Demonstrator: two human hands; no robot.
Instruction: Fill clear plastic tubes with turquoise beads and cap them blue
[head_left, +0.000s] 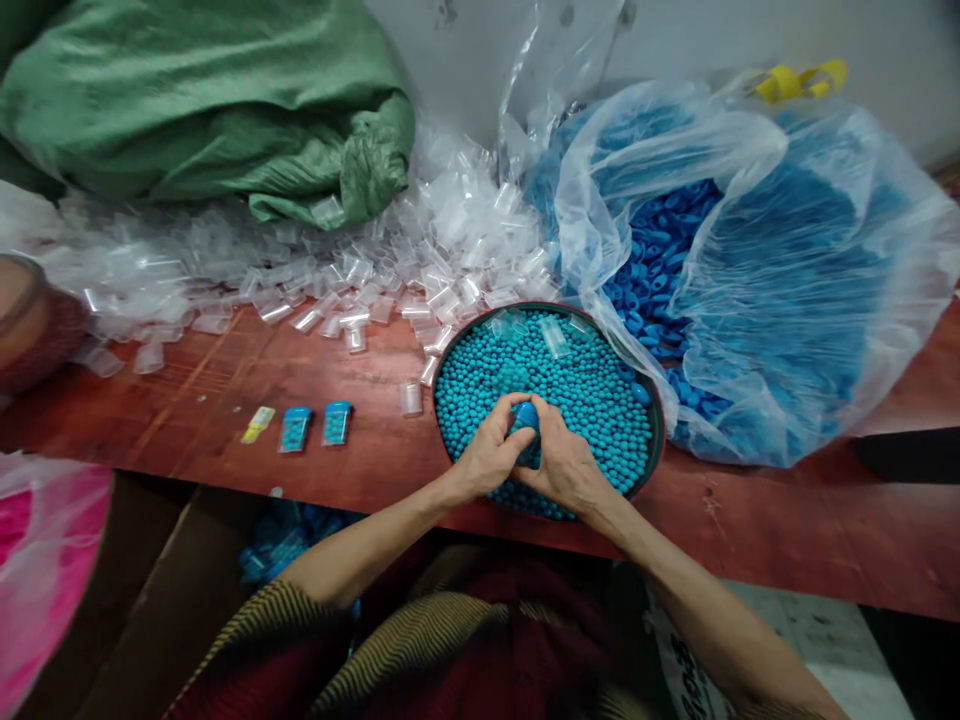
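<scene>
Over a round tray (657,455) full of small blue-green balls, my left hand (491,450) and my right hand (562,455) meet. Between them they grip one small container with a blue cap (525,416); its lower part is mostly hidden by my fingers. A few clear empty cases (555,338) lie on the balls near the tray's back rim, and a loose blue cap (640,394) lies at its right side. To the left, two capped containers filled with balls (295,429) lie on the red table.
Clear cases (360,300) are heaped along the back, beneath a green sack (225,100). A translucent bag (787,300) of blue caps stands right of the tray. A small yellow-and-clear piece (258,424) lies at left, and a reddish bowl (37,325) at the far left.
</scene>
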